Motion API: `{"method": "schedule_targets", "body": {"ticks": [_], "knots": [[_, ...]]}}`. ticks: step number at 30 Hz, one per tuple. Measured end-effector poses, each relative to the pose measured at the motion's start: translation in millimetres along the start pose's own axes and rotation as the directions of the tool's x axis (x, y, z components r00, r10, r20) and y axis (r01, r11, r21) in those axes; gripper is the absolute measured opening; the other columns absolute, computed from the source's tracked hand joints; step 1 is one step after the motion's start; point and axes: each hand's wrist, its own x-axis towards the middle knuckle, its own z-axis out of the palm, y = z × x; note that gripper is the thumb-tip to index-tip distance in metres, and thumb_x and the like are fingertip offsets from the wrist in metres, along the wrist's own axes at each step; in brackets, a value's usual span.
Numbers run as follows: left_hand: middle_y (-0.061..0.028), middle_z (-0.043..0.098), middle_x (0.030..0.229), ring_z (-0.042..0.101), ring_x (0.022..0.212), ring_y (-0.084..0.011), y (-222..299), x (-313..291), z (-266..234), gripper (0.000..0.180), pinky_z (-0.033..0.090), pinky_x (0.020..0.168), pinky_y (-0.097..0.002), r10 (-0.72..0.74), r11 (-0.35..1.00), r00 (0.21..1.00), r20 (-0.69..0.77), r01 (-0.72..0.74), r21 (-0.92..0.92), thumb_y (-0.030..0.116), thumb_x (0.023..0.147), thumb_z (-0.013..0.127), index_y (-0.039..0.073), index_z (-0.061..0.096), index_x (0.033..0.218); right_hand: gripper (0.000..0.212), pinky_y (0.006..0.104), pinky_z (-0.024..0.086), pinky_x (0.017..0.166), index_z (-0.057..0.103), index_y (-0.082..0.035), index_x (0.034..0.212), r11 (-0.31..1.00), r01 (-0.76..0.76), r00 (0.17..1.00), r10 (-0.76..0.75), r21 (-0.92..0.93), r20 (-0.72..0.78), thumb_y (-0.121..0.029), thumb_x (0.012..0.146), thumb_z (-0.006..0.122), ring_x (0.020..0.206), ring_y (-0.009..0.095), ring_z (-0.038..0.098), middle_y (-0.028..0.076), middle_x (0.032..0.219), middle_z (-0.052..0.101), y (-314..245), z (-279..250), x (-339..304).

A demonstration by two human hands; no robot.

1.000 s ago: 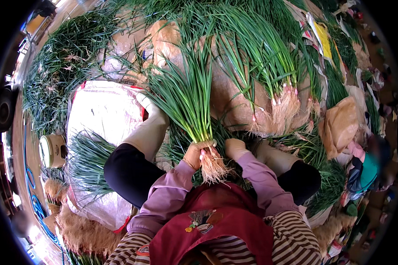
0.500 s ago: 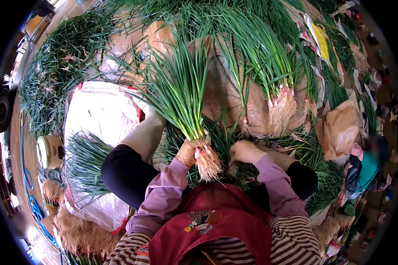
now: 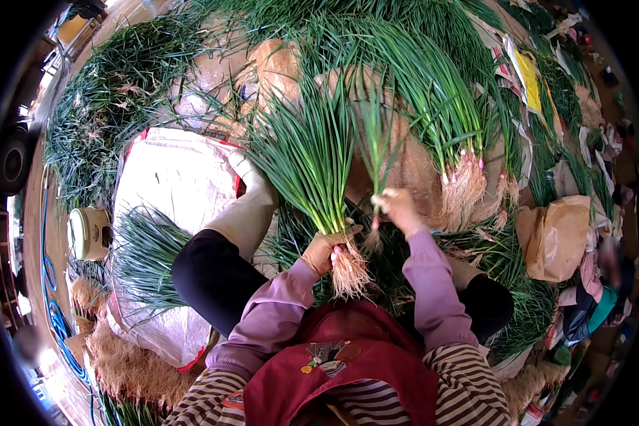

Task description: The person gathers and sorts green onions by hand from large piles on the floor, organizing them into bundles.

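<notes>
One thick onion bundle [image 3: 324, 188] fills the clasped left hand [image 3: 322, 252]; the right hand [image 3: 400, 211] pinches one thin bunch [image 3: 378, 169].

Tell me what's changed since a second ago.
The right hand has moved forward, away from the body, and taken hold of a few thin green onions that lay on the brown sack. The left hand still grips the fuller bunch; the large bundle on the sack stays put.

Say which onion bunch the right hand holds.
The thin bunch, with only a few stalks, pinched in the right hand. The left hand grips a full bunch; another thick bunch lies farther right, unheld.
</notes>
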Motion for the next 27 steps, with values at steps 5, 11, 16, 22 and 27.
{"method": "schedule_targets", "body": {"ticks": [5, 11, 16, 22, 27], "knots": [[-0.0096, 0.063, 0.068, 0.062, 0.058, -0.0204, -11.6, 8.1, -11.3, 0.008, 0.052, 0.054, -0.0321, -0.091, 0.989, 0.988, -0.128, 0.105, 0.105, 0.001, 0.077, 0.064, -0.001, 0.062, 0.084, 0.029, 0.0418, 0.042, 0.062, 0.054, 0.000, 0.068, 0.707, 0.490, 0.832, -0.554, -0.511, 0.030, -0.024, 0.083, 0.060, 0.067, 0.036, 0.052, 0.017, 0.069, 0.052, 20.2, 51.7, -39.5], [-0.0071, 0.063, 0.078, 0.063, 0.064, -0.0184, 9.6, -14.0, 23.1, 0.027, 0.052, 0.057, -0.0290, 0.024, 0.996, 0.995, 0.098, -0.015, -0.088, 0.002, 0.076, 0.066, 0.003, 0.055, 0.102, 0.034, 0.0446, 0.046, 0.070, 0.062, 0.000, 0.079, 0.739, 0.089, 0.985, -0.165, -0.668, -0.051, -0.034, 0.082, 0.058, 0.079, 0.038, 0.060, 0.023, 0.078, 0.061, 51.4, 13.4, -13.9], [-0.0081, 0.064, 0.081, 0.064, 0.068, -0.0203, 6.6, -13.5, 20.1, 0.030, 0.053, 0.061, -0.0313, 0.045, 0.998, 0.998, 0.041, -0.043, -0.047, -0.002, 0.075, 0.065, 0.002, 0.055, 0.103, 0.036, 0.0431, 0.051, 0.070, 0.066, -0.002, 0.086, 0.732, -0.245, 0.656, -0.358, -0.636, -0.665, -0.036, 0.084, 0.055, 0.076, 0.039, 0.062, 0.022, 0.081, 0.064, 2.1, -72.4, -13.1], [-0.0160, 0.063, 0.098, 0.064, 0.068, -0.0197, 4.7, -4.4, 16.2, 0.031, 0.055, 0.065, -0.0325, -0.010, 0.993, 0.991, 0.137, 0.026, -0.117, 0.002, 0.078, 0.061, -0.001, 0.051, 0.107, 0.022, 0.0449, 0.050, 0.064, 0.065, -0.004, 0.081, 0.571, -0.070, 0.879, -0.352, -0.818, -0.321, -0.024, 0.076, 0.058, 0.068, 0.034, 0.063, 0.018, 0.071, 0.064, 6.9, -71.9, -12.0], [-0.0191, 0.061, 0.109, 0.062, 0.069, -0.0193, -3.4, 3.4, 17.3, 0.038, 0.055, 0.064, -0.0345, -0.018, 0.990, 0.983, 0.181, 0.043, -0.133, 0.006, 0.082, 0.059, -0.002, 0.050, 0.117, 0.013, 0.0433, 0.048, 0.055, 0.062, -0.009, 0.075, 0.741, 0.210, 0.892, -0.412, -0.638, -0.185, -0.021, 0.073, 0.065, 0.057, 0.033, 0.061, 0.016, 0.061, 0.060, 20.7, 9.3, -87.0]]}}
